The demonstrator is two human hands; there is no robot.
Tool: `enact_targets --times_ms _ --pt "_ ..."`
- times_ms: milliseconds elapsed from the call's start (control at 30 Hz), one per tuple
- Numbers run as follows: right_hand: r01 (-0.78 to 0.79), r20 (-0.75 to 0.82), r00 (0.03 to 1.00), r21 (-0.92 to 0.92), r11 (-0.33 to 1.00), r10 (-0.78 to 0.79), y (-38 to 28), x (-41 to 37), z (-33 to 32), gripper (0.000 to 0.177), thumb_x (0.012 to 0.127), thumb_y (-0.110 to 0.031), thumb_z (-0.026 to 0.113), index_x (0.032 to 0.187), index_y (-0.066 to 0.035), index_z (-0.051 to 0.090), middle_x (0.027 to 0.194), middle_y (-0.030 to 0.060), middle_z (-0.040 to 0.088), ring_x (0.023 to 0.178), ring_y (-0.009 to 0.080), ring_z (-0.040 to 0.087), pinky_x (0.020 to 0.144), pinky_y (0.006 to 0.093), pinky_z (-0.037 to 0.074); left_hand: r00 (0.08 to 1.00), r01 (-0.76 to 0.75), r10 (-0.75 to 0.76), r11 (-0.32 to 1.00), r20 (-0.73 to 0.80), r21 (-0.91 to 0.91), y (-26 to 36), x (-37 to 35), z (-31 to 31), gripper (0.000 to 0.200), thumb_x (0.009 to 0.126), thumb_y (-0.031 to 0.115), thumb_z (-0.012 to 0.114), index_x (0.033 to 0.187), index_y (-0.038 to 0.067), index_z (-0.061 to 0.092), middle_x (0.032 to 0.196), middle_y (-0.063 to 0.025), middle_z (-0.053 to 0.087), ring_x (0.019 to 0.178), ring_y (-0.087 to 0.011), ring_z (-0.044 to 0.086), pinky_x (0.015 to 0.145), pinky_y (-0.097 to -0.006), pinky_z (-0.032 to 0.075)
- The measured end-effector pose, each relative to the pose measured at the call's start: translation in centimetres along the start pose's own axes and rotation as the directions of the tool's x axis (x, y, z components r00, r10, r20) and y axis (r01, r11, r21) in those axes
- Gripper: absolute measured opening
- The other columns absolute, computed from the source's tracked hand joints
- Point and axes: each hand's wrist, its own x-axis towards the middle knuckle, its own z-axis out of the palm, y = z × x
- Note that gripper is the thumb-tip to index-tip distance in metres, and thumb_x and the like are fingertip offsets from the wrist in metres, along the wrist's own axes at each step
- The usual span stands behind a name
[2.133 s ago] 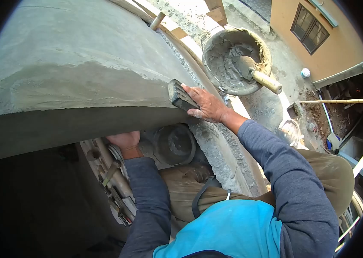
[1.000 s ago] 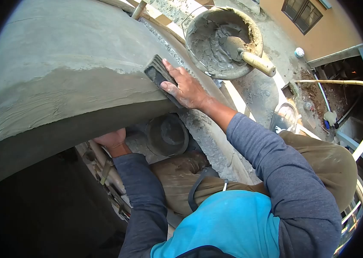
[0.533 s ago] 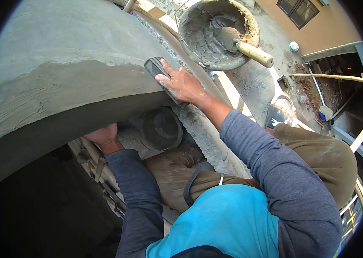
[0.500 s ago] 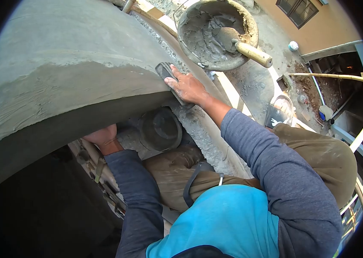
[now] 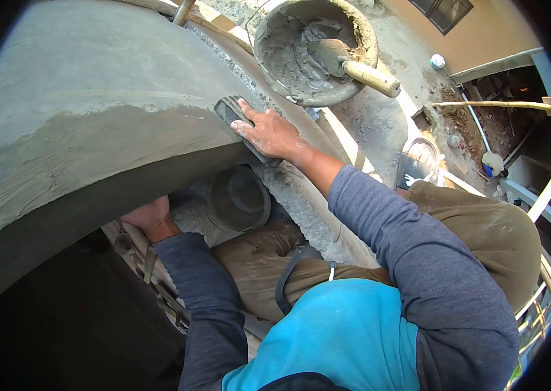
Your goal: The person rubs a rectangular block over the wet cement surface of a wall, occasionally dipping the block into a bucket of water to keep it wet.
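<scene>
My right hand (image 5: 269,133) grips a dark flat block (image 5: 228,112), which lies against the edge of a curved grey plastered surface (image 5: 112,124). Its thumb and fingers are spread over the block. Under the lower edge of that surface is my left hand (image 5: 150,214), palm partly in view. The left fingers are hidden behind the edge, so whether they hold anything does not show. Damp, darker plaster covers the band along the edge, with a paler area above it.
A bucket of wet mortar (image 5: 288,45) stands at the top, a trowel with a wooden handle (image 5: 370,78) resting in it. Below the curved surface is a round dark container (image 5: 239,199). Rough concrete (image 5: 301,205) runs beside my legs. Bamboo poles (image 5: 497,104) are at the right.
The view has shifted a little, so the bucket and the ground appear further left and up. My right hand and the block sit slightly further left along the edge in view.
</scene>
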Motion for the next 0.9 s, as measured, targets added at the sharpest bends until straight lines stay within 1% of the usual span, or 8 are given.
enact_targets --times_ms 67,133,233,567,633,667,733,900 --pt "-0.053 0.022 0.998 -0.016 0.998 0.053 5.8 2.0 2.8 0.073 0.096 -0.061 0.039 0.153 -0.017 0.028 0.137 0.0303 0.048 0.125 0.0453 0.05 0.103 0.0517 0.04 1.0 -0.006 0.006 0.999 0.01 -0.039 -0.5 0.2 1.3 0.077 0.092 0.068 0.036 0.143 0.01 0.045 0.146 -0.0109 0.046 0.134 -0.0326 0.043 0.113 -0.0505 0.032" --pt "-0.107 0.026 0.994 -0.03 0.994 0.108 8.1 2.8 3.3 0.073 0.096 -0.06 0.038 0.153 -0.016 0.028 0.139 0.0283 0.047 0.125 0.045 0.049 0.103 0.0523 0.039 0.857 -0.082 0.262 0.919 -0.443 0.385 -2.2 1.1 5.8 0.078 0.092 0.068 0.035 0.143 0.01 0.045 0.146 -0.0108 0.046 0.134 -0.0326 0.043 0.113 -0.0511 0.032" --pt "-0.213 -0.015 0.977 -0.089 0.973 0.212 8.2 1.7 4.0 0.071 0.097 -0.059 0.036 0.153 -0.016 0.028 0.136 0.0266 0.052 0.125 0.0438 0.05 0.104 0.0519 0.039 1.0 -0.002 0.002 1.0 -0.008 0.027 -0.4 0.3 1.5 0.078 0.092 0.068 0.036 0.143 0.01 0.045 0.145 -0.0107 0.047 0.134 -0.0323 0.043 0.113 -0.0511 0.032" --pt "-0.038 -0.009 0.999 -0.025 0.999 0.038 7.2 1.6 3.2 0.074 0.095 -0.063 0.039 0.153 -0.018 0.027 0.129 0.0258 0.057 0.121 0.0429 0.053 0.1 0.0509 0.042 0.999 -0.025 0.024 1.0 -0.021 -0.011 -0.5 0.1 1.4 0.077 0.093 0.067 0.037 0.142 0.009 0.045 0.145 -0.0112 0.047 0.134 -0.0322 0.043 0.113 -0.0509 0.032" --pt "-0.054 -0.013 0.998 -0.058 0.997 0.054 9.2 2.8 3.5 0.074 0.095 -0.062 0.04 0.153 -0.018 0.026 0.13 0.0256 0.057 0.122 0.0416 0.053 0.101 0.0507 0.041 0.875 -0.086 0.231 0.939 -0.426 0.332 -2.0 0.9 5.4 0.077 0.093 0.068 0.036 0.143 0.009 0.045 0.145 -0.0109 0.047 0.134 -0.0321 0.043 0.113 -0.0506 0.032" --pt "-0.101 -0.027 0.995 -0.045 0.994 0.1 8.9 2.5 3.1 0.074 0.095 -0.062 0.04 0.153 -0.018 0.027 0.131 0.0254 0.056 0.122 0.0413 0.053 0.101 0.0503 0.041 0.874 -0.092 0.235 0.939 -0.425 0.331 -1.7 1.1 4.0 0.077 0.093 0.068 0.036 0.143 0.009 0.045 0.145 -0.0109 0.047 0.134 -0.0321 0.043 0.113 -0.0506 0.032" --pt "-0.073 -0.049 0.996 0.022 0.997 0.074 7.5 1.6 3.2 0.072 0.095 -0.061 0.041 0.152 -0.019 0.031 0.132 0.0262 0.055 0.122 0.0418 0.053 0.103 0.049 0.04 0.999 0.017 -0.013 0.997 0.049 -0.077 -0.3 0.0 0.5 0.078 0.093 0.069 0.035 0.143 0.01 0.045 0.146 -0.0105 0.045 0.135 -0.032 0.042 0.113 -0.0505 0.032" --pt "0.212 -0.087 0.976 0.156 0.965 -0.201 1.8 0.6 1.2 0.072 0.093 -0.064 0.044 0.149 -0.019 0.038 0.13 0.0273 0.056 0.124 0.0425 0.051 0.102 0.0493 0.04 0.999 -0.036 0.036 0.999 -0.034 -0.005 -0.1 0.0 0.3 0.078 0.093 0.069 0.035 0.143 0.01 0.044 0.147 -0.0105 0.044 0.135 -0.0319 0.042 0.113 -0.0502 0.033"
